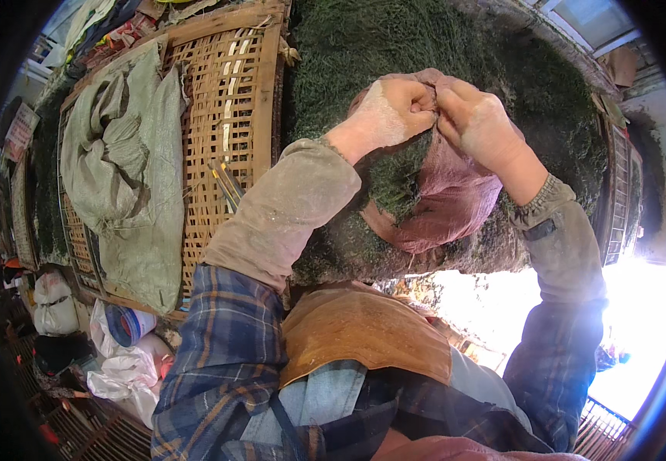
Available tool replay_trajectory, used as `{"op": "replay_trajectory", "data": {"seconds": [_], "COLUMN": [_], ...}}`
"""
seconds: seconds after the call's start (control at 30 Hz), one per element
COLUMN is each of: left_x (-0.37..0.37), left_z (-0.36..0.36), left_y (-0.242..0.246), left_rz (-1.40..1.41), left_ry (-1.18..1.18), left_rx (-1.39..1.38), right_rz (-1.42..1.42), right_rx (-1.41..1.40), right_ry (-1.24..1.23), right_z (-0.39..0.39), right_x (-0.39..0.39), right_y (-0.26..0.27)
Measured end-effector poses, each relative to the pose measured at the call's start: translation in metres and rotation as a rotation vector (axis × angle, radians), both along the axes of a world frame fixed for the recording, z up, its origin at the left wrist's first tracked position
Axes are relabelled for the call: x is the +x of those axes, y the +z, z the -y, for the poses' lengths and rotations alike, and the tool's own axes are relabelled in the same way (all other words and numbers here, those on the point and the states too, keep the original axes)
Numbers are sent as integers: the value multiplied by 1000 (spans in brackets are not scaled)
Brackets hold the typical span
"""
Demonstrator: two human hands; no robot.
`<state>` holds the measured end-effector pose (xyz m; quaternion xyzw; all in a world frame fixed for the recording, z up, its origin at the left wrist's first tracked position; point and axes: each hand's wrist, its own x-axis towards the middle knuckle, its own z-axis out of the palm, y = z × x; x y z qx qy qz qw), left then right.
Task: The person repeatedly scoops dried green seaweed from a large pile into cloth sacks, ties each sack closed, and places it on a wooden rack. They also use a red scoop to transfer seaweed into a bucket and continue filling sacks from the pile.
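My left hand [399,112] pinches the rim of a pink woven cloth sack [465,201]. Close beside it my right hand [477,124] grips the same rim, and the two sets of fingers meet at the top of the cloth. Both hands are dusted with pale powder. Below the hands the sack gapes, and a clump of fine dark green plant matter [393,181] shows in its opening. The sack rests on a broad bed of similar green plant matter [367,40]. How far the sack is filled is hidden.
To the left lies a wood-framed woven bamboo tray [209,109], with a grey-green woven sack [143,242] draped over it. Yellow-and-black sticks [226,183] lie near my left sleeve. White plastic bags [125,374] and a blue bucket [131,325] stand low at left.
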<state>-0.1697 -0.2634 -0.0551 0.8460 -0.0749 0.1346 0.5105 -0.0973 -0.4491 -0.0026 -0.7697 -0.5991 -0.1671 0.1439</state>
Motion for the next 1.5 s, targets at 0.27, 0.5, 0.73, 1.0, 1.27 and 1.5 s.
{"op": "replay_trajectory", "data": {"seconds": [0.27, 0.5, 0.73, 1.0, 1.27, 1.5], "left_x": [-2, -2, -20, -39, -78, 83], "left_z": [-7, -7, -39, -61, 22, -40], "left_y": [-15, -6, 8, -30, -99, -34], "left_rz": [-98, -29, 34, 230, 239, 786], "left_ry": [-36, -46, 36, 562, 73, 431], "left_rx": [-162, 7, 280, 40, 721, 992], "right_rz": [-1091, -525, -411, -1317, 220, 415], "right_rx": [326, 201, 5, 1008, 94, 286], "right_ry": [-351, -53, -206, -579, -252, -476], "right_z": [16, 8, 21, 31, 52, 56], "right_x": [6, 9, 19, 70, -29, 78], "right_y": [-12, -2, -14, -21, -48, -69]}}
